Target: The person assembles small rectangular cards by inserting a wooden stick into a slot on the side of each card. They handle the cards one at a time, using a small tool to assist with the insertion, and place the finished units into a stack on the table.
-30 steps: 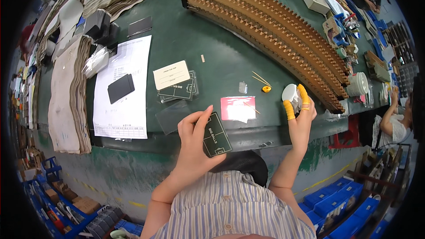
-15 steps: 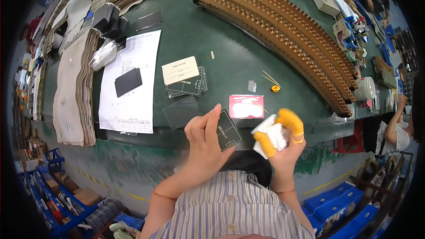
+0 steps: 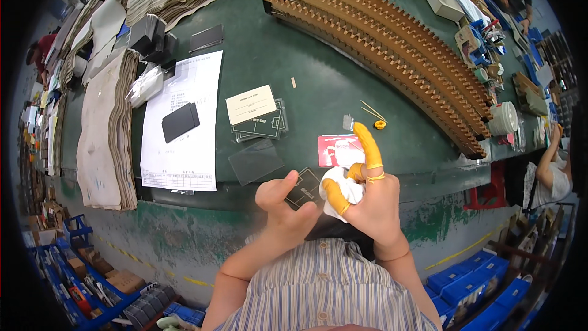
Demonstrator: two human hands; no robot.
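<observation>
My left hand point(image 3: 278, 217) grips a dark card point(image 3: 304, 185) with pale printed lines by its edges, above the front edge of the table. Yellow finger covers point(image 3: 367, 147) sit on several fingers of my right hand point(image 3: 381, 208). That hand pinches a crumpled white cloth point(image 3: 344, 187) against the card's right side, with its index finger stretched forward. Behind it lies a red and white card point(image 3: 331, 149). A cream card point(image 3: 250, 105) tops several dark printed cards point(image 3: 264, 127) to the left, and a dark thin sheet point(image 3: 256, 163) lies nearer to me.
A small yellow pot point(image 3: 380, 125) and thin wooden sticks point(image 3: 371, 110) stand right of centre. Long notched wooden racks point(image 3: 380, 49) cross the far right. On the left are a white paper point(image 3: 177, 168), black cards point(image 3: 180, 124) and stacked brownish sheets point(image 3: 101, 147).
My right hand has moved left and brought the white cloth onto the dark card. The card is tilted differently, and my left fingers have lowered and curled.
</observation>
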